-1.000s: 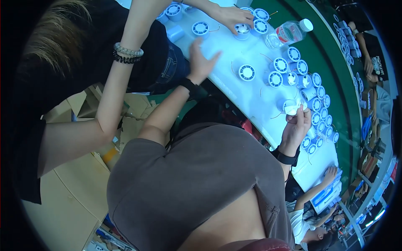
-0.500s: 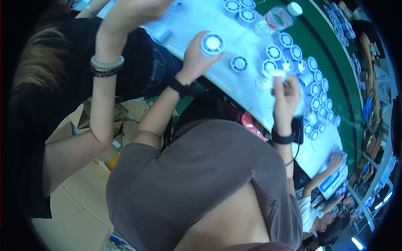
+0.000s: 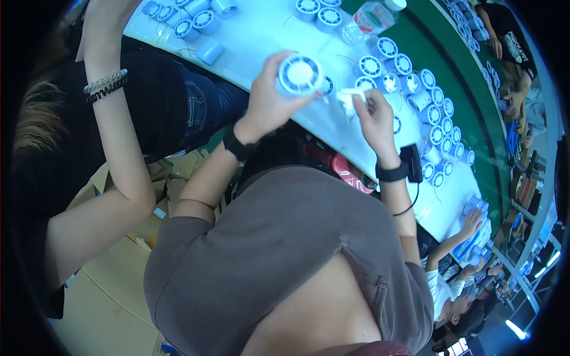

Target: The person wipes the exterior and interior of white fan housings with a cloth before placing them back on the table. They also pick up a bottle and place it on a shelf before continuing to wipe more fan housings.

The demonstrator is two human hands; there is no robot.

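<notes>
My left hand [image 3: 266, 105] is wrapped round a light blue cylindrical housing [image 3: 300, 75], its slotted round end facing up. It is held above the near edge of the white table. To the right, my right hand [image 3: 377, 121] pinches a small white part [image 3: 349, 101], whose exact kind I cannot make out. This part is apart from the held housing, a short way to its right. Behind the held housing, another slotted housing [image 3: 328, 86] stands on the table, partly hidden. A further housing [image 3: 396, 124] shows just beyond my right wrist.
Several housings [image 3: 440, 135] stand grouped on the white table [image 3: 404, 193] at the right; more [image 3: 205, 22] are at the far left. A clear bottle [image 3: 371, 22] stands near the green strip [image 3: 433, 53]. A co-worker's forearm [image 3: 113, 118] is close on my left.
My right hand has moved left with the white part, closer to the held housing. My left hand has shifted slightly right over the table. The co-worker's hand has left the picture at the top.
</notes>
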